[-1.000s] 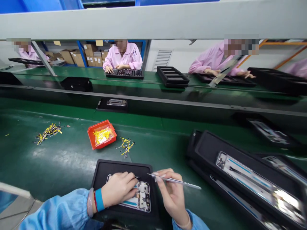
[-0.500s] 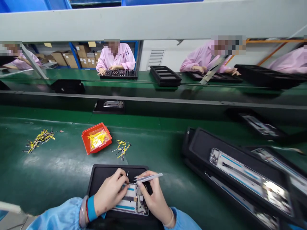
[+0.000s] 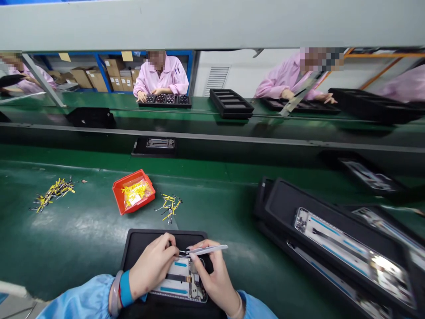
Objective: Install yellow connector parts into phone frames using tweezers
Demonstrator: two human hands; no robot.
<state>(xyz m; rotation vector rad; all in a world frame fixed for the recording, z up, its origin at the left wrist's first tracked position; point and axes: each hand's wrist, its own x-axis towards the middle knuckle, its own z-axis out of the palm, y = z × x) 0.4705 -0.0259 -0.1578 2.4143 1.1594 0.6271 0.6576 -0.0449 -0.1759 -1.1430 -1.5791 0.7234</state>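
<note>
A phone frame (image 3: 181,283) with blue strips lies in a black tray (image 3: 142,241) at the near edge of the green bench. My left hand (image 3: 151,268) rests on the frame's upper left, fingers pinched on a small part I cannot make out. My right hand (image 3: 214,277) grips silver tweezers (image 3: 204,250), whose tips point left and meet my left fingertips over the frame's top edge.
A red bin (image 3: 133,191) of yellow-tabbed parts stands beyond the tray, with loose piles of them (image 3: 170,204) beside it and at the far left (image 3: 53,192). Stacked black trays with phone frames (image 3: 335,232) fill the right. Across the belt, people in pink coats work at trays.
My right hand swung the tweezers from pointing right to pointing left and brought their tips to my left fingers over the frame. The view shifted slightly.
</note>
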